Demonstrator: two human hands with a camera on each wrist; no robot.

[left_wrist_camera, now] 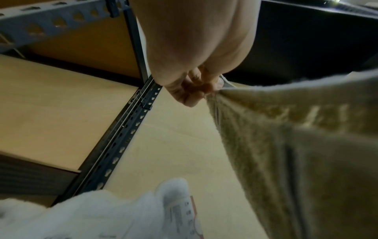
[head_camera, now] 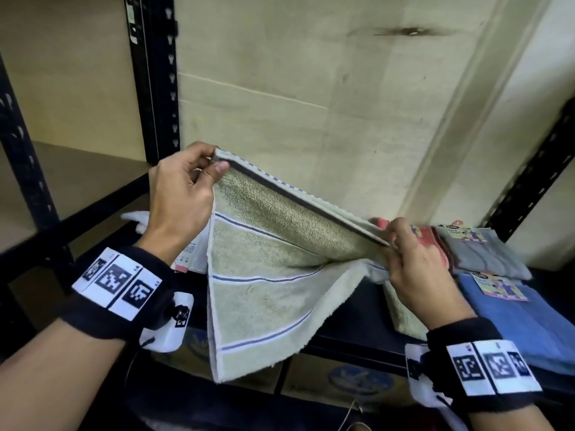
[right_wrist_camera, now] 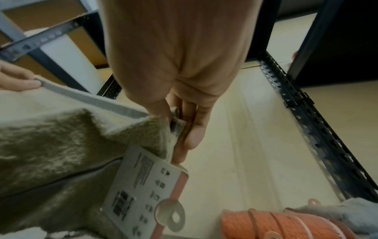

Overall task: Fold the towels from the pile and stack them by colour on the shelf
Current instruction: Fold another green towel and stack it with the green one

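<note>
A pale green towel with thin blue stripes hangs doubled over in front of the shelf. My left hand pinches its upper left corner between thumb and fingers. At the lower right, my right hand pinches the other end of the folded edge, where a card label dangles from the towel. On the shelf to the right lie an orange towel, a grey towel and a blue towel. A white towel lies behind my left hand.
Black slotted uprights and a dark front rail frame the shelf. The pale back wall stands behind the towel. A wooden shelf board lies to the left. Cardboard boxes sit below.
</note>
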